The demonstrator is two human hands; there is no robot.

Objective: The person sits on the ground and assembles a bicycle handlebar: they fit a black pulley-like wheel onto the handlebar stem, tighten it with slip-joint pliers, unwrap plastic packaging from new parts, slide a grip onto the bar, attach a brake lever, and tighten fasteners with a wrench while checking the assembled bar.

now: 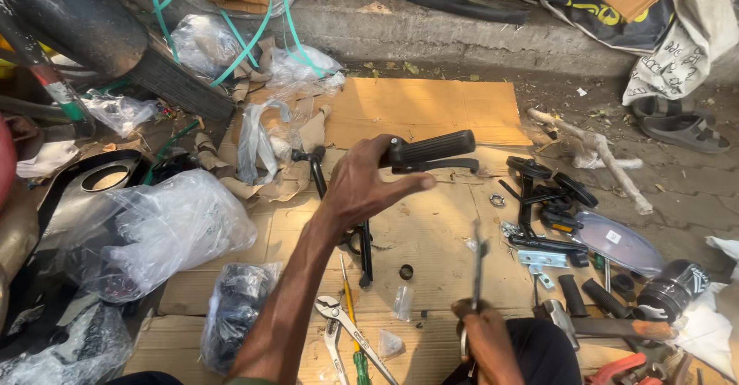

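Observation:
My left hand is raised over the cardboard and grips a black handlebar just behind its ribbed rubber grip. A black brake lever runs under the grip. The bar's tube bends down below my wrist. My right hand, low in the middle, holds a thin metal spanner upright, its tip below the grip. Pliers and a yellow-handled screwdriver lie on the cardboard beside my left forearm.
Black bike parts, pedals and two loose grips lie at the right with a hammer. Clear plastic bags pile up at the left. A tyre is at the top left, a concrete step behind, sandals at the far right.

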